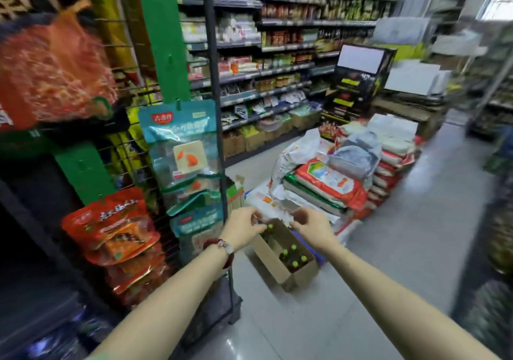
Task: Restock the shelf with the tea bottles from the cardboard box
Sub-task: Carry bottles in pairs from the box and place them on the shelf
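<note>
An open cardboard box (273, 265) stands on the floor at the foot of a wire rack. Several tea bottles with green caps (294, 257) stand upright inside it. Both my arms reach forward and down over the box's far end. My left hand (243, 228), with a red bead bracelet on the wrist, hovers with loosely curled fingers just left of one green cap (269, 226). My right hand (311, 228) is level with it over the box's right side, its fingers also loosely curled. Neither hand holds anything that I can see.
A wire rack (219, 165) hung with snack packs (183, 148) stands just left of the box. Stacked rice sacks (327, 185) lie behind and right of it. Stocked shelves (263, 73) line the aisle. A dark low shelf (33, 276) is at far left. Grey floor (388, 262) stretches right.
</note>
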`<control>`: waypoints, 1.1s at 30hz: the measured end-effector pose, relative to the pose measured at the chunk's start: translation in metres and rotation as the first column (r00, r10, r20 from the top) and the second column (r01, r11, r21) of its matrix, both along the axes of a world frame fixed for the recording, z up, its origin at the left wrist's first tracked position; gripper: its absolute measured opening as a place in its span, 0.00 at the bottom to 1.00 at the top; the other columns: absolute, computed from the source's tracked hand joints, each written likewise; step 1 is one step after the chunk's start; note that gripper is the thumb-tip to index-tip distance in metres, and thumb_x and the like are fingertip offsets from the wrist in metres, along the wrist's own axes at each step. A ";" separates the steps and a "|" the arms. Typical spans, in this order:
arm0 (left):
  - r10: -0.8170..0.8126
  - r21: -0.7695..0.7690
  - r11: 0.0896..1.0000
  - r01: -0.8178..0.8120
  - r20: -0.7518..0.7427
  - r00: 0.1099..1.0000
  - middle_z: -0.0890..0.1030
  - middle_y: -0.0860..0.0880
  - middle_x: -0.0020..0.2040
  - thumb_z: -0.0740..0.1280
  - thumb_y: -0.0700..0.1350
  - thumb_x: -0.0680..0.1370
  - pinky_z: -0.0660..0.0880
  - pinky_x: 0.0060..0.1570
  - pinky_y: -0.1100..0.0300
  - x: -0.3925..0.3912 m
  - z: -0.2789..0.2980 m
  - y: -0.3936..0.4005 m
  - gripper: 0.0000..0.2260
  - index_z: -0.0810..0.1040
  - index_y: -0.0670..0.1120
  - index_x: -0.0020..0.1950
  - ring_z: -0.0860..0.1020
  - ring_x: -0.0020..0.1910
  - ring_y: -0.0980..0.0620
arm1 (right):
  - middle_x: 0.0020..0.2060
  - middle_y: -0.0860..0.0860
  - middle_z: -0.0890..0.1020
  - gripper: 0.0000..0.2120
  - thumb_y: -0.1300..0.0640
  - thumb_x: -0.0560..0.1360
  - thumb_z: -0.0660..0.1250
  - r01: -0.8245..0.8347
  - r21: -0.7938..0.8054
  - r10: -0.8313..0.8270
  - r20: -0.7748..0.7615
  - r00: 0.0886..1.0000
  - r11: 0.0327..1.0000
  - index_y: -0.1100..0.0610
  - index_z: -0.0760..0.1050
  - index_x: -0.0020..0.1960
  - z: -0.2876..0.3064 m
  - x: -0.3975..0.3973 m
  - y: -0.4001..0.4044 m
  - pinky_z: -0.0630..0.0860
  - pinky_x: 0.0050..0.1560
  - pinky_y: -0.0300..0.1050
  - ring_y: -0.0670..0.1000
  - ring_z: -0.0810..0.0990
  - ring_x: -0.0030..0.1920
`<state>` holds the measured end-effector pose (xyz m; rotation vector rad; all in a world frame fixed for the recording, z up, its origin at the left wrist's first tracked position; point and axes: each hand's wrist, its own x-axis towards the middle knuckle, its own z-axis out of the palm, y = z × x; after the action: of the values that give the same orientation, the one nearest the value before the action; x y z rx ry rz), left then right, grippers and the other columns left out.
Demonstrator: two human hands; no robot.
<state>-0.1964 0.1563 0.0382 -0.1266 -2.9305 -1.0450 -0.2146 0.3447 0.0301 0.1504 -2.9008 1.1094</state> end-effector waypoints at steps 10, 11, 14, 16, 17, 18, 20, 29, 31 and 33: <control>0.022 0.022 0.999 -0.024 0.084 0.996 0.82 0.48 0.47 0.71 0.48 0.72 0.73 0.46 0.65 -0.106 -0.032 0.079 0.12 0.80 0.45 0.53 0.80 0.48 0.52 | 0.48 0.56 0.84 0.10 0.59 0.72 0.69 0.057 0.017 -0.057 0.010 0.998 0.998 0.62 0.80 0.52 -0.009 -0.096 0.100 0.74 0.51 0.44 0.53 0.80 0.49; 0.024 0.024 0.999 -0.026 0.091 0.996 0.82 0.48 0.47 0.71 0.48 0.72 0.73 0.46 0.64 -0.119 -0.036 0.084 0.12 0.80 0.45 0.53 0.80 0.48 0.52 | 0.48 0.56 0.83 0.10 0.60 0.72 0.69 0.057 0.009 -0.058 0.015 0.998 0.998 0.62 0.80 0.52 -0.012 -0.108 0.105 0.73 0.49 0.42 0.52 0.80 0.48; 0.034 0.032 0.999 -0.039 0.122 0.992 0.82 0.47 0.49 0.71 0.47 0.73 0.74 0.48 0.62 -0.159 -0.050 0.094 0.12 0.79 0.45 0.54 0.80 0.49 0.51 | 0.47 0.56 0.83 0.09 0.59 0.73 0.69 0.063 -0.003 -0.063 0.032 0.997 0.998 0.61 0.79 0.52 -0.026 -0.146 0.113 0.71 0.47 0.40 0.51 0.79 0.47; 0.037 0.049 0.998 -0.045 0.145 0.989 0.82 0.47 0.49 0.71 0.48 0.73 0.75 0.49 0.62 -0.188 -0.061 0.097 0.13 0.79 0.45 0.55 0.80 0.50 0.51 | 0.47 0.56 0.83 0.09 0.59 0.73 0.69 0.062 0.000 -0.062 0.047 0.997 0.998 0.61 0.79 0.52 -0.035 -0.170 0.116 0.72 0.48 0.41 0.52 0.79 0.47; 0.043 0.063 0.997 -0.054 0.157 0.987 0.81 0.47 0.49 0.70 0.49 0.73 0.74 0.48 0.62 -0.203 -0.066 0.098 0.13 0.79 0.45 0.55 0.80 0.50 0.51 | 0.47 0.56 0.83 0.09 0.59 0.73 0.69 0.063 0.005 -0.064 0.057 0.996 0.998 0.61 0.79 0.51 -0.040 -0.183 0.118 0.72 0.48 0.41 0.52 0.79 0.47; 0.054 0.077 0.995 -0.068 0.171 0.984 0.81 0.48 0.49 0.70 0.49 0.73 0.73 0.47 0.62 -0.217 -0.070 0.100 0.13 0.79 0.45 0.55 0.79 0.50 0.51 | 0.47 0.56 0.83 0.09 0.59 0.73 0.69 0.065 0.014 -0.065 0.067 0.996 0.998 0.61 0.79 0.51 -0.044 -0.196 0.119 0.73 0.49 0.42 0.52 0.79 0.47; 0.069 0.093 0.992 -0.088 0.192 0.979 0.81 0.49 0.49 0.70 0.49 0.74 0.72 0.46 0.63 -0.242 -0.077 0.105 0.13 0.79 0.46 0.55 0.79 0.49 0.51 | 0.47 0.57 0.83 0.09 0.59 0.73 0.69 0.068 0.017 -0.069 0.090 0.994 0.998 0.62 0.79 0.51 -0.054 -0.220 0.123 0.75 0.51 0.46 0.54 0.80 0.47; 0.182 0.163 0.956 -0.243 0.318 0.931 0.82 0.47 0.53 0.70 0.47 0.74 0.74 0.51 0.61 -0.315 -0.130 0.137 0.14 0.79 0.44 0.57 0.79 0.52 0.51 | 0.48 0.54 0.82 0.11 0.56 0.73 0.69 -0.021 0.027 0.014 0.249 0.968 0.999 0.59 0.78 0.53 -0.122 -0.322 0.152 0.73 0.50 0.43 0.52 0.79 0.48; 0.234 0.182 0.933 -0.311 0.353 0.906 0.81 0.46 0.54 0.70 0.46 0.74 0.74 0.52 0.61 -0.325 -0.152 0.145 0.14 0.78 0.43 0.58 0.79 0.53 0.50 | 0.49 0.55 0.82 0.12 0.57 0.73 0.68 -0.065 0.026 0.055 0.286 0.957 0.998 0.60 0.78 0.55 -0.144 -0.344 0.159 0.74 0.52 0.44 0.53 0.79 0.50; 0.270 0.180 0.918 -0.354 0.369 0.889 0.81 0.46 0.53 0.71 0.45 0.74 0.74 0.54 0.59 -0.335 -0.181 0.153 0.14 0.79 0.42 0.58 0.79 0.54 0.50 | 0.49 0.56 0.83 0.12 0.58 0.73 0.69 -0.100 0.027 0.087 0.298 0.951 0.995 0.62 0.79 0.54 -0.172 -0.367 0.164 0.75 0.54 0.46 0.55 0.80 0.50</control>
<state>-0.5316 0.3091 -0.1427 0.5732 -2.9161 -1.4757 -0.5819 0.5085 -0.1420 0.1343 -3.2133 1.1801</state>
